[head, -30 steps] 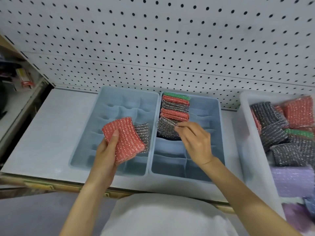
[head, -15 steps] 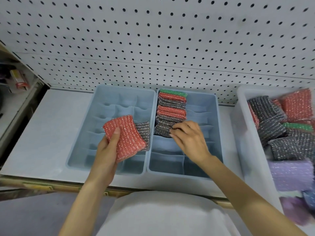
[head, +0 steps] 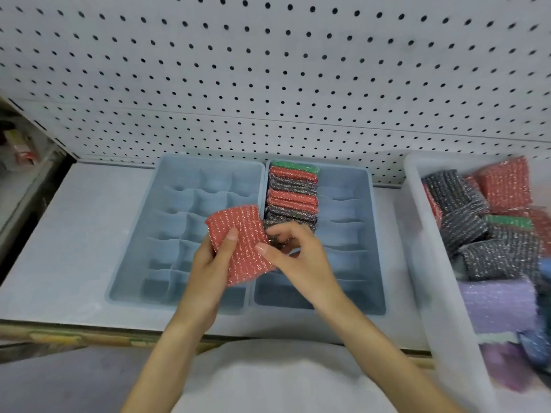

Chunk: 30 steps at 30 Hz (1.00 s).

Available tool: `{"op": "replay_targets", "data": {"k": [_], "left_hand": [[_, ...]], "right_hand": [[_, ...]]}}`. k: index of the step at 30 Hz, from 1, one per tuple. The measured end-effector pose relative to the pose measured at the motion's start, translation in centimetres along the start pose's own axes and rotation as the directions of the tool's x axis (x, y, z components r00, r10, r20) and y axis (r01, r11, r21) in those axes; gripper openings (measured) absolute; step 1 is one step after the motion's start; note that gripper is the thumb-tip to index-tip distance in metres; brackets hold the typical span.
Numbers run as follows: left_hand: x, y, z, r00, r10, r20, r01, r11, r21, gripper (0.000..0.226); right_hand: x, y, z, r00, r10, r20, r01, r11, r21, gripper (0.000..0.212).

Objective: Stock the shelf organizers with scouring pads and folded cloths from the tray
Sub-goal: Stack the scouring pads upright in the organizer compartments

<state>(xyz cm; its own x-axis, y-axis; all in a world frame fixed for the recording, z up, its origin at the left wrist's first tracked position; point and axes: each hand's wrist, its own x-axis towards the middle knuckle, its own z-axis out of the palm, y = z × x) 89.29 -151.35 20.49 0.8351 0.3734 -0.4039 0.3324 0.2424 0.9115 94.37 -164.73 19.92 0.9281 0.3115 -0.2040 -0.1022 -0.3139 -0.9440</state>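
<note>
**Red pad held over two blue organizers**

Red and glittery, a scouring pad [head: 240, 244] is held above the seam between two blue organizers. The left hand [head: 208, 263] grips it from below, thumb pressed on its face and the other fingers hidden behind. The right hand [head: 301, 257] meets it at the right edge, thumb lying on the pad's front and the fingers curled behind; a dark grey pad [head: 275, 238] peeks out between those fingers and the red one, though which hand actually grips it I cannot tell.

The left organizer [head: 131, 263] has its small compartments bare where they show. The right organizer [head: 375, 234] carries a row of pads [head: 292, 195] standing on edge down its left column, from the back wall toward the hands: green at the far end, then red and dark grey ones packed against each other. Its right column shows bare compartments.

Both organizers sit side by side, touching, on a pale shelf [head: 59, 234] backed by a white pegboard [head: 268, 70]. To the right, just beside the right organizer, stands a white tray [head: 432, 263] heaped with loose pads in dark grey, red and green, with purple folded cloths [head: 498, 305] nearer the front. That side is blurred.
</note>
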Motion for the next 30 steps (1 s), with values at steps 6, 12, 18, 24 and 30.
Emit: {"op": "replay_targets", "data": {"k": [6,12,18,24,30], "left_hand": [[-0.1,-0.2,-0.5,0.999,0.027,0.038,-0.027,1.000,0.010,0.040],[-0.8,-0.5,-2.2,0.992,0.068,-0.109,-0.076,0.995,-0.069,0.015],[-1.8,-1.9,-6.0,0.963,0.035,-0.268,-0.062,0.994,-0.093,0.014],[-2.6,-2.6,-7.6,0.967,0.025,-0.254,-0.039,0.998,-0.054,0.017],[-3.2,-2.3,-8.9,0.977,0.060,-0.207,-0.064,0.998,-0.013,0.017]], "right_hand": [[-0.4,0.2,0.4,0.995,0.058,0.076,-0.067,0.990,0.124,0.012],[-1.6,0.5,-1.9,0.975,0.171,-0.139,-0.091,0.886,0.455,0.018],[-1.2,4.6,-6.1,0.939,-0.299,-0.166,0.226,0.906,-0.357,0.025],[0.8,6.2,-3.8,0.751,-0.640,0.163,0.495,0.383,-0.780,0.017],[2.5,7.1,-2.2,0.807,-0.586,0.065,0.378,0.430,-0.820,0.019]]}}
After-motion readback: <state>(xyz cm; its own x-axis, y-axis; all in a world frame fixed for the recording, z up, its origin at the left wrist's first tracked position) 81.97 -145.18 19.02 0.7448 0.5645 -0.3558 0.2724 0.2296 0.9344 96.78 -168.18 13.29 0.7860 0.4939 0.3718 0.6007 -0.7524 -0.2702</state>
